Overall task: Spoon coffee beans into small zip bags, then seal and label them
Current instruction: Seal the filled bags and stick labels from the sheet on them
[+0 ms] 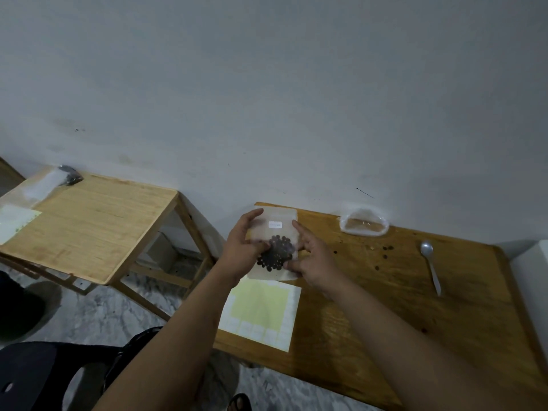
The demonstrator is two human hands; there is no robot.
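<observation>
Pressing the label flat on a filled bag

Holding the zip bag (274, 244) over the near edge of the table (385, 292), both hands grip it – the left hand (241, 247) closed on its left side, the right hand (311, 259) pinching the right edge. A small white label (275, 224) sits near the top; beans pool low. I'd rub the label down firmly – bag kept flat, seal checked along its whole width

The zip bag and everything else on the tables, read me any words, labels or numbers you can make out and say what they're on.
No text can be read.
Small white label on the zip bag: faint marks, too small and blurred to read.
Label sheet on the table: stickers look blank.
Spoon: no marking visible.
</observation>
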